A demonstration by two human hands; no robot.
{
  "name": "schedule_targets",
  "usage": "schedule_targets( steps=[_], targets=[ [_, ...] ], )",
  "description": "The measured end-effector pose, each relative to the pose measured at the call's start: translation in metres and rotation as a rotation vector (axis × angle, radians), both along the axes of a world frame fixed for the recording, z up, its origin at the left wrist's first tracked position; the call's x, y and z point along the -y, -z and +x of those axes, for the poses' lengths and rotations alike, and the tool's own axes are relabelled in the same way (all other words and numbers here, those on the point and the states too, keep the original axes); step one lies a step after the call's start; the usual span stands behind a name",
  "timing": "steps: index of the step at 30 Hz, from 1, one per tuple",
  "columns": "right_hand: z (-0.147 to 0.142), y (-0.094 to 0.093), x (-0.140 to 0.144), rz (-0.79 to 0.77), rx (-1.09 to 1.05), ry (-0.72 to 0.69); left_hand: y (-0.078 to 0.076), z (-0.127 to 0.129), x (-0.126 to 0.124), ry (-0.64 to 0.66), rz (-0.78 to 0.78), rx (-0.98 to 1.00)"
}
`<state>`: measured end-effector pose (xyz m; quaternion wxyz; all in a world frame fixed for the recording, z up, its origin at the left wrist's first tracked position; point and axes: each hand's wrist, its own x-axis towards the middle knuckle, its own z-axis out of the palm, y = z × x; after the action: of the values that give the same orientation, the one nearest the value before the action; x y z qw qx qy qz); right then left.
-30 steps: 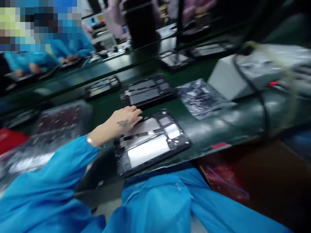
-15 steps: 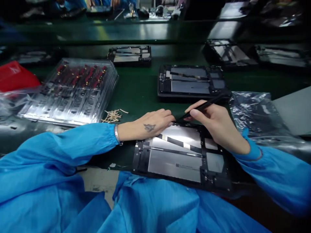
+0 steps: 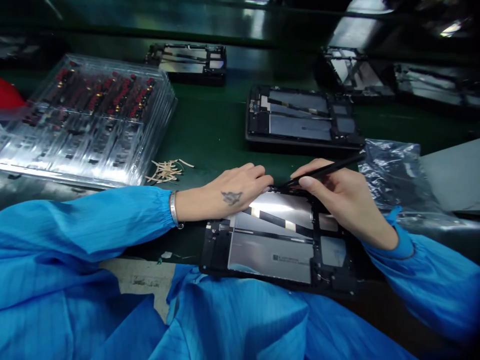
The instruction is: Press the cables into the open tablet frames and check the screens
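Nearest on the worktop point(image 3: 213, 130), the tablet point(image 3: 275, 242) is met at its far rim by the left hand point(image 3: 236, 192), fingers curled, hold unclear; the black tool point(image 3: 337, 165), pinched by the right hand point(image 3: 345, 195), is best guided lightly.

A flat, tablet-like device point(image 3: 270, 257) with its insides exposed lies face-on at lower centre of the frame, long side running across, dipping slightly toward the right. Its black frame surrounds large silver-grey panels, with smaller pale panels at right. A black strip point(image 3: 273, 221) with pale bands slants across it. A slim black tool point(image 3: 333, 166) slopes from right of centre down to the device's upper edge, its tip hard to make out.
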<state>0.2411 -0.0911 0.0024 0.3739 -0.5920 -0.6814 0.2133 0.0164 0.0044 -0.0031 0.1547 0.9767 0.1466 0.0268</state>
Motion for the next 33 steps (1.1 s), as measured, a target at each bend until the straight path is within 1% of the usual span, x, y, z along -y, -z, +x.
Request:
schedule_targets(
  steps=[6, 10, 14, 20, 25, 33],
  targets=[
    [-0.0002, -0.0016, 0.0012, -0.043, -0.001, -0.01, 0.002, -0.0027, 0.0001, 0.009, -0.001, 0.046],
    [0.0002, -0.003, 0.0017, -0.07, -0.038, 0.006, 0.0011, -0.0045, 0.0002, 0.005, -0.006, 0.036],
    [0.0013, -0.0044, 0.0022, -0.057, -0.056, 0.023, 0.0024, -0.0037, -0.0002, 0.006, 0.004, 0.049],
    [0.0009, -0.003, 0.0021, -0.058, -0.026, -0.005, 0.0053, -0.0022, -0.0014, 0.0, 0.004, 0.057],
    [0.0006, -0.001, 0.0007, -0.061, -0.063, 0.01, 0.0047, -0.0021, -0.0007, -0.003, 0.007, 0.052],
    [0.0003, -0.0004, -0.0002, -0.071, -0.045, -0.001, 0.0068, -0.0025, -0.0021, 0.006, 0.015, 0.069]
  ],
)
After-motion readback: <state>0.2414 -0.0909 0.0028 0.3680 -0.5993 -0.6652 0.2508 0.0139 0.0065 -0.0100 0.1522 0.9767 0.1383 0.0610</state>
